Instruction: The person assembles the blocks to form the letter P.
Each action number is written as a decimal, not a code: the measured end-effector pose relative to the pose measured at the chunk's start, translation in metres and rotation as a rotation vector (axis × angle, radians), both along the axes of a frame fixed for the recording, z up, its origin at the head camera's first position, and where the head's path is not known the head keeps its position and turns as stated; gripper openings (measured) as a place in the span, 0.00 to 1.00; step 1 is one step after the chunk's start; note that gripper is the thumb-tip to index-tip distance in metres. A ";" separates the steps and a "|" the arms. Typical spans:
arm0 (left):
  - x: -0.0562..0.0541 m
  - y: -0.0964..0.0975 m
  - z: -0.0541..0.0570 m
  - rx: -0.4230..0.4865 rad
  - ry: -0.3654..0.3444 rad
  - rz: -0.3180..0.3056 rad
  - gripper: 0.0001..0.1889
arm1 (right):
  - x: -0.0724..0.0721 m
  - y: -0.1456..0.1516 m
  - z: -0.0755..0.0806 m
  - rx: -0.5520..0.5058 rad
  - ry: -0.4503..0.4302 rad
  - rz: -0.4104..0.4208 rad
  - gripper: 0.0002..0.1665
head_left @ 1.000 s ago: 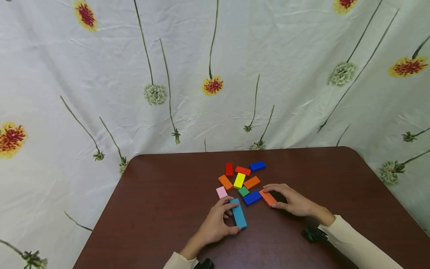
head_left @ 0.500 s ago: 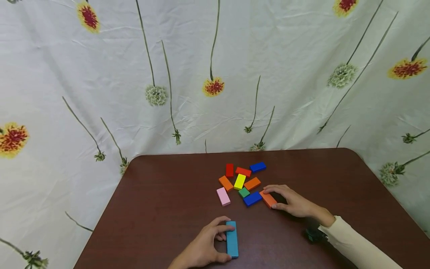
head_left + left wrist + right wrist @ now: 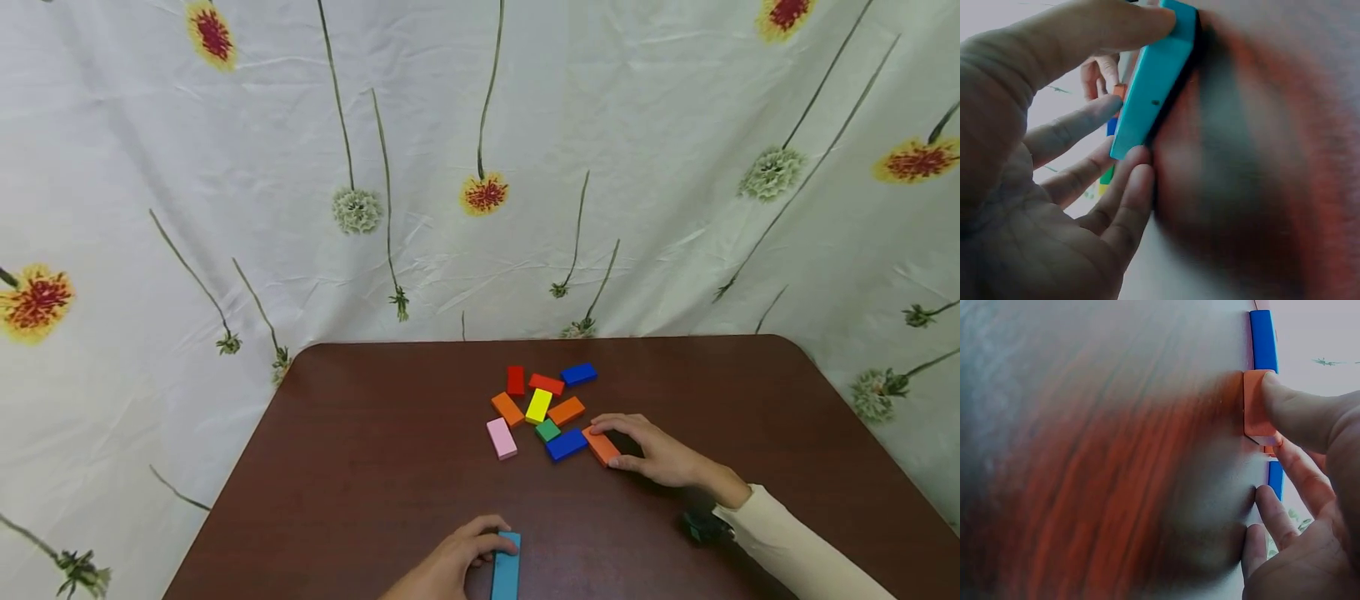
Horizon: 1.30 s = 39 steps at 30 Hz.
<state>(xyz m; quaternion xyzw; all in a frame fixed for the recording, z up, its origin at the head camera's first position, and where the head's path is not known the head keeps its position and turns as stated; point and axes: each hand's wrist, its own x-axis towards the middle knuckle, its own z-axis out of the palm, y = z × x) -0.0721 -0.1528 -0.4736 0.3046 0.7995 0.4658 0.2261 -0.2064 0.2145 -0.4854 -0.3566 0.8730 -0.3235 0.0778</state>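
Dark reddish-brown wood is filling most of what I can see: the rounded wooden table (image 3: 360, 467) standing against a wrinkled white flower-printed cloth backdrop (image 3: 225, 167). Next in size, the left hand (image 3: 450, 571) is curling thumb and fingers around a long turquoise rectangular block (image 3: 506, 575), which is lying flat at the near edge, well apart from the cluster. The right hand (image 3: 656, 454) is pinching a flat orange rectangular block (image 3: 602, 446) just beside a dark blue flat block (image 3: 566, 444). A small pink flat block (image 3: 501, 438) is lying at the cluster's left. To my eye, blocks are being drawn out and sorted; the next move probably calls for releasing the turquoise piece squarely and steadying the orange one without nudging its neighbours.
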 end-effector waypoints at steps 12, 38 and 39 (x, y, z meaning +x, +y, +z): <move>0.001 -0.002 -0.006 0.012 -0.120 0.059 0.28 | -0.004 0.004 -0.003 -0.056 -0.113 -0.018 0.30; -0.004 -0.001 -0.003 -0.040 -0.159 0.078 0.22 | 0.001 -0.006 0.013 -0.146 -0.002 -0.157 0.26; -0.004 -0.001 -0.004 -0.037 -0.167 0.076 0.21 | 0.003 -0.009 0.014 -0.157 0.004 -0.170 0.26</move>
